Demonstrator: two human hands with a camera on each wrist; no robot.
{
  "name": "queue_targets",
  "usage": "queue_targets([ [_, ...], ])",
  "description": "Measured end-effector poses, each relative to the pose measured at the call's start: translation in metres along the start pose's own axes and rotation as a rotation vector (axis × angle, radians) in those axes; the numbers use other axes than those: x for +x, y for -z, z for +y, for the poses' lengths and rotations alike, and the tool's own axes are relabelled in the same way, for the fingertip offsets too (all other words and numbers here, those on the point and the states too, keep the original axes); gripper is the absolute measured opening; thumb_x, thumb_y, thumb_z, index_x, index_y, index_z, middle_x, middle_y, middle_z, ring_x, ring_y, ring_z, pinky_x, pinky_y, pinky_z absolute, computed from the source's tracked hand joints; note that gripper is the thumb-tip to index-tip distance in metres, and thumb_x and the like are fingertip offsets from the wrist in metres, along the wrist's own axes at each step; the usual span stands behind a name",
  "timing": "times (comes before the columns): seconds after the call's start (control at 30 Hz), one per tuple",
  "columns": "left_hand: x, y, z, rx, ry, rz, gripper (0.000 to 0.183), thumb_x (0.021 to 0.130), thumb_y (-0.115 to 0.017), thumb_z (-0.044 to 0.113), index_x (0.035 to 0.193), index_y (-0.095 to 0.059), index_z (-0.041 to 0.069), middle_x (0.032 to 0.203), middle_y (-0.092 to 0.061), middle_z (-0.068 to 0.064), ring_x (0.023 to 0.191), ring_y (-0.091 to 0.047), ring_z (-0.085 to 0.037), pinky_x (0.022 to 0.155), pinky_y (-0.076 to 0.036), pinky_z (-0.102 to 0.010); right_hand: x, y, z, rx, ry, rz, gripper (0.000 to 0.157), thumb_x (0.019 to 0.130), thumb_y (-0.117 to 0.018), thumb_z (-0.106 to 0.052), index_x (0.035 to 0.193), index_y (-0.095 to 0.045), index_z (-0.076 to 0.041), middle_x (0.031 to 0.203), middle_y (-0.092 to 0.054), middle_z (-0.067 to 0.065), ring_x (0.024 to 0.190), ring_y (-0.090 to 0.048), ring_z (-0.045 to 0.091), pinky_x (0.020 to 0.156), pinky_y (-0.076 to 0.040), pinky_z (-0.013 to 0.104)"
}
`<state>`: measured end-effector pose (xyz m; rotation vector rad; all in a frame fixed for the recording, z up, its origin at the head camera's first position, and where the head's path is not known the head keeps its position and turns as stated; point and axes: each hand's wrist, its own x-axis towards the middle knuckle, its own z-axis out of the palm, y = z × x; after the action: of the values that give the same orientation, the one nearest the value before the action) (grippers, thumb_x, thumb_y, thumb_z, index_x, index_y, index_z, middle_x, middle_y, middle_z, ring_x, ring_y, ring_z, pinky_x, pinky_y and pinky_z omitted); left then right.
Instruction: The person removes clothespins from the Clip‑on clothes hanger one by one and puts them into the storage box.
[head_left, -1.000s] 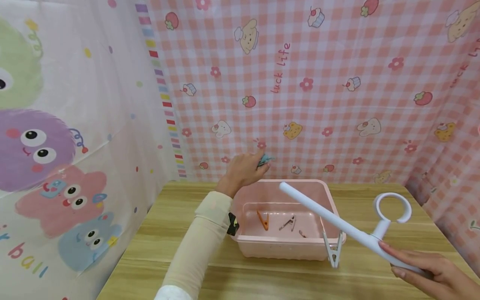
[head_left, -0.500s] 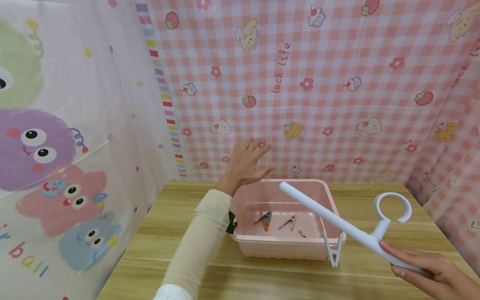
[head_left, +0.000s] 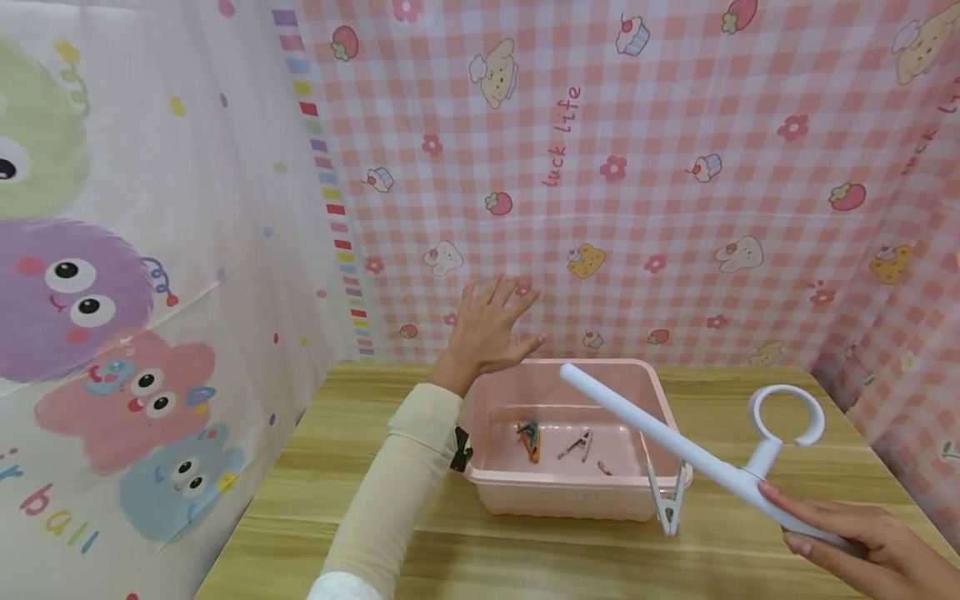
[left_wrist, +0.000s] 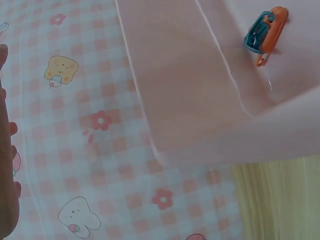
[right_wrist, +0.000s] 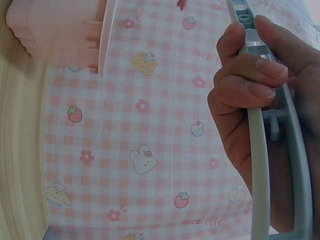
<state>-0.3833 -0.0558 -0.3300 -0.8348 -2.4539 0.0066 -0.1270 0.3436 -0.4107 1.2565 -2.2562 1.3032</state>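
Observation:
My left hand (head_left: 486, 332) is spread wide over the back left of a pink plastic bin (head_left: 570, 482), with nothing in it. Its fingers show at the edge of the left wrist view. A teal clothespin (left_wrist: 258, 34) lies on an orange clothespin (left_wrist: 275, 30) on the bin floor. Near them lies a brownish-grey clothespin (head_left: 577, 446). My right hand (head_left: 873, 533) grips a white hanger (head_left: 652, 425) with a ring-shaped hook (head_left: 757, 408). In the right wrist view, its fingers curl round the two bars of the hanger. The bar slants over the bin's right side.
A pale grey clothespin (head_left: 667, 504) overlaps the bin's front right rim in the head view. The bin stands on a wood-grain table (head_left: 315, 492). Behind it hangs a pink checked cloth (head_left: 600, 208), and a white cartoon cloth (head_left: 225, 292) hangs at the left.
My left hand has let go of the teal clothespin and spread its fingers. The clothespin dropped into the bin and settled on the orange one. The right hand and hanger stay still.

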Motion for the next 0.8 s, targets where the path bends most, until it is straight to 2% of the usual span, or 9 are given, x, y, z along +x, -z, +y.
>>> queue_targets([
  [0.23,-0.007,0.003,0.0,0.005,-0.001,-0.046,0.069,0.094,-0.049,0.066,0.153,-0.045,0.029,0.16,-0.042,-0.007,0.148,-0.04,-0.033,0.119,-0.028,-0.062,0.001,-0.002,-0.001,-0.097,0.0,0.0,0.076,0.07,-0.06,0.036,0.142,-0.043,0.019,0.152,-0.051,-0.01,0.132,-0.053,-0.003,0.09,-0.051,0.007],
  [0.4,-0.017,0.004,0.004,-0.001,-0.032,-0.051,0.069,0.093,-0.053,0.065,0.15,-0.049,0.028,0.158,-0.046,-0.006,0.148,-0.04,-0.033,0.116,-0.032,-0.065,0.003,-0.002,0.001,0.091,0.001,0.004,0.075,0.073,-0.053,0.039,0.144,-0.04,0.019,0.153,-0.051,-0.005,0.134,-0.052,0.0,0.09,-0.053,0.01],
  [0.47,-0.021,0.004,0.007,-0.024,-0.04,-0.045,0.068,0.092,-0.055,0.065,0.149,-0.05,0.027,0.155,-0.051,-0.004,0.146,-0.044,-0.032,0.115,-0.035,-0.063,0.003,-0.002,0.001,0.085,-0.005,0.009,0.075,0.074,-0.053,0.039,0.144,-0.041,0.017,0.152,-0.052,-0.006,0.133,-0.053,-0.001,0.088,-0.053,0.01],
  [0.53,-0.026,0.005,0.012,-0.068,-0.044,-0.049,0.068,0.092,-0.056,0.064,0.148,-0.051,0.028,0.151,-0.054,-0.002,0.144,-0.046,-0.031,0.114,-0.037,-0.061,0.003,-0.003,0.0,0.055,-0.009,0.019,0.075,0.073,-0.054,0.038,0.144,-0.042,0.017,0.151,-0.054,-0.007,0.131,-0.054,-0.002,0.087,-0.053,0.009],
  [0.6,-0.032,0.006,0.019,-0.156,-0.05,-0.063,0.067,0.092,-0.058,0.062,0.148,-0.052,0.026,0.149,-0.056,-0.003,0.144,-0.047,-0.032,0.115,-0.036,-0.061,0.004,-0.004,0.0,0.034,-0.008,0.027,0.075,0.073,-0.055,0.038,0.144,-0.043,0.017,0.15,-0.054,-0.008,0.13,-0.055,-0.003,0.086,-0.053,0.009],
  [0.7,-0.042,0.01,0.032,-0.3,-0.023,-0.123,0.068,0.093,-0.056,0.061,0.149,-0.051,0.023,0.15,-0.055,-0.004,0.147,-0.042,-0.032,0.117,-0.034,-0.061,0.004,-0.004,0.0,0.006,-0.014,0.038,0.075,0.072,-0.056,0.037,0.143,-0.043,0.016,0.149,-0.055,-0.008,0.129,-0.055,-0.003,0.086,-0.053,0.008],
  [0.8,-0.054,0.015,0.044,-0.401,0.009,-0.171,0.068,0.095,-0.051,0.062,0.15,-0.049,0.022,0.152,-0.053,-0.003,0.149,-0.041,-0.031,0.119,-0.032,-0.062,0.004,-0.005,0.0,-0.021,-0.028,0.04,0.074,0.073,-0.057,0.037,0.143,-0.044,0.016,0.149,-0.055,-0.01,0.129,-0.054,-0.004,0.086,-0.052,0.007],
])
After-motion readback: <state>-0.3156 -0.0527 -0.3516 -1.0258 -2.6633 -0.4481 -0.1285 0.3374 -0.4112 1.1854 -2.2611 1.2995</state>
